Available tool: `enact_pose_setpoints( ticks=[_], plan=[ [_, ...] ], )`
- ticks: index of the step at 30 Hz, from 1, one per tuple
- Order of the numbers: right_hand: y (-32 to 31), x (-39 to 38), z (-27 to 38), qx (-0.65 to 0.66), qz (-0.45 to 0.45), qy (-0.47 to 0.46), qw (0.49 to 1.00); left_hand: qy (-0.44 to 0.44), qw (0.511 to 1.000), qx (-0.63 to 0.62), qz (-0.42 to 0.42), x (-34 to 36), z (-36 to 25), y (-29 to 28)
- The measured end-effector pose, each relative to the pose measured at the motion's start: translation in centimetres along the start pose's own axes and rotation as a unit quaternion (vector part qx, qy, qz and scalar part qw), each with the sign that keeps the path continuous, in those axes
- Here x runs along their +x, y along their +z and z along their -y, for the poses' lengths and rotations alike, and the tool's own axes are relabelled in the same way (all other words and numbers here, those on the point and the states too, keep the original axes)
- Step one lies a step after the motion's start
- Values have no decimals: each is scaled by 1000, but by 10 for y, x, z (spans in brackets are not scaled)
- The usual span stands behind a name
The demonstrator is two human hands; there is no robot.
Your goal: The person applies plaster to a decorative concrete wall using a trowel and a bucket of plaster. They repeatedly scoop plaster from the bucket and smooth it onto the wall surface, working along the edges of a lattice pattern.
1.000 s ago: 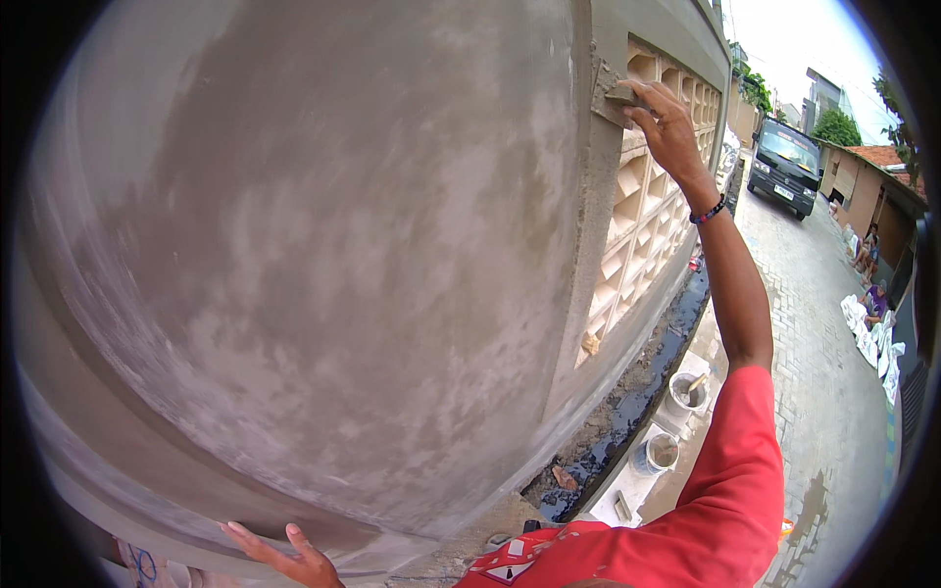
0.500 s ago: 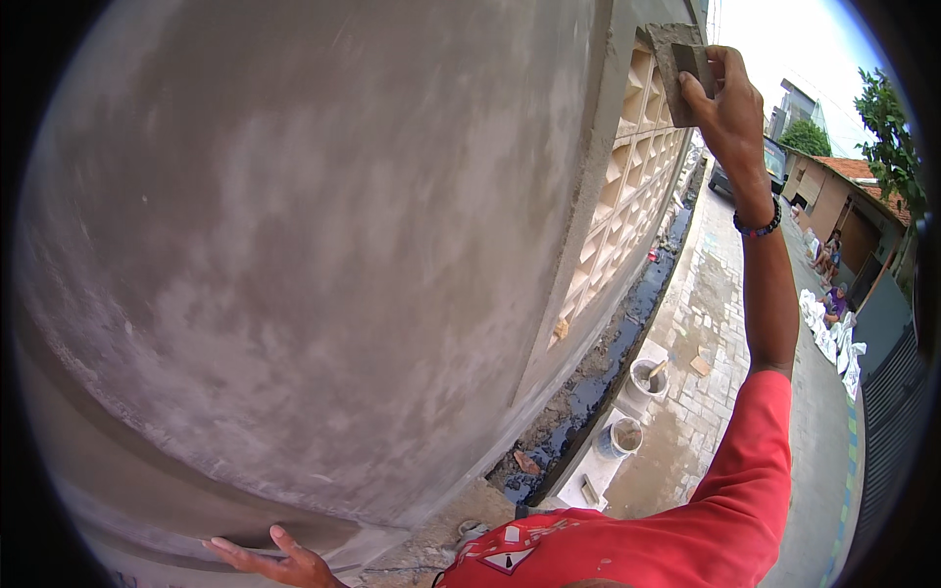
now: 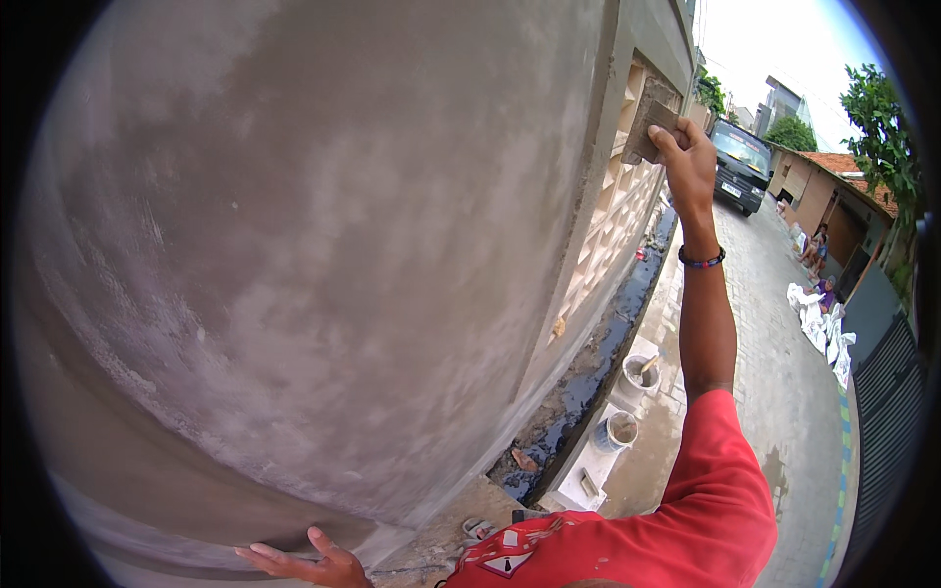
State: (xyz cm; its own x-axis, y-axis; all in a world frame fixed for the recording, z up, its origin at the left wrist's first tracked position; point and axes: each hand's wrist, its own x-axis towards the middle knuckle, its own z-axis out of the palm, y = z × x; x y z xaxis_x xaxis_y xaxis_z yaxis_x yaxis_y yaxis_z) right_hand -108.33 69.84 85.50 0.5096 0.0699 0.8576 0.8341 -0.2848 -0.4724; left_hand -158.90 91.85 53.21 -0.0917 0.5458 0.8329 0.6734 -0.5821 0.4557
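A smooth grey plastered wall (image 3: pixel 323 255) with paler patches fills the left and middle. At its far right edge, up high, my right hand (image 3: pixel 692 162) is closed on a plastering float (image 3: pixel 635 147), a flat greyish-brown plate with a block grip. The float is in front of the pale openwork vent blocks (image 3: pixel 610 211); whether it touches them I cannot tell. Low at the left, my left hand (image 3: pixel 312 566) is held out beside the foot of the wall, fingers apart, holding nothing. Contact between it and the wall is not clear.
A ditch of dark water (image 3: pixel 588 377) runs along the wall. Beside it stand a bucket with a stick (image 3: pixel 641 374), another bucket (image 3: pixel 616 432) and a small tool (image 3: pixel 589 482). A dark vehicle (image 3: pixel 742 162) is on the lane; people sit by white sacks (image 3: pixel 821 328) at right.
My right hand has come down and to the left with the float. My left hand has shifted slightly right and down. The vehicle on the lane shows larger and less covered by my arm.
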Motion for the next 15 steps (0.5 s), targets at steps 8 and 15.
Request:
enact_pose_setpoints(
  ticks=[8, 15],
  plan=[
    [18, -22, 19, -15, -95, 13, 995, 17, 999, 9, 37, 3, 3, -9],
    [19, 6, 49, -125, -125, -6, 984, 36, 999, 1, 25, 6, -1, -4]
  ],
)
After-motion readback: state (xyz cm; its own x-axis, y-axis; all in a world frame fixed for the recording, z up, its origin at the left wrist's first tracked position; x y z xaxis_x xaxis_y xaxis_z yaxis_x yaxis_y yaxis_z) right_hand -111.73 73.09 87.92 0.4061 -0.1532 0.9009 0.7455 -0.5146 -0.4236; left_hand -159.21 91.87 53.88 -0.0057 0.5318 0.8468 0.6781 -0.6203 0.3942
